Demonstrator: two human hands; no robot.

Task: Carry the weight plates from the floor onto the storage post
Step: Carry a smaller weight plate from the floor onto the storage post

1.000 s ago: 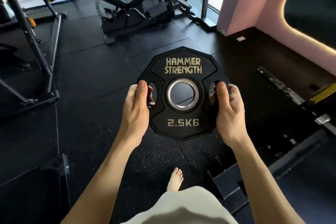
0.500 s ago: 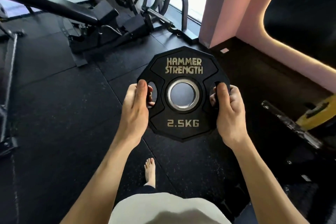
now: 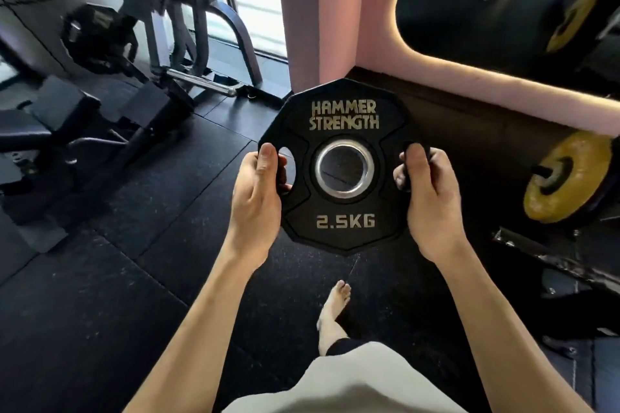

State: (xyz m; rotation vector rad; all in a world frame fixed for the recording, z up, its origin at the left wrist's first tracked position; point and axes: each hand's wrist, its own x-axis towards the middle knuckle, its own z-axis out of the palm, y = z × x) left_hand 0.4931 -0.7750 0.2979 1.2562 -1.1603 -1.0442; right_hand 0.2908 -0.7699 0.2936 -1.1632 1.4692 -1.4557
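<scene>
Both the left hand [image 3: 256, 191] and the right hand [image 3: 431, 198] grip the 2.5 kg weight plate [image 3: 344, 218] by its side handle slots, chest-high above the floor. Rigid, light, rubber-coated; slots look safest.

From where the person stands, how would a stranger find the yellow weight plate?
Look at the pink wall on the right side, then down to the dark rack below its lit edge. The yellow weight plate sits there on a peg, the only yellow disc; the black 2.5KG plate is hand-held.
</scene>
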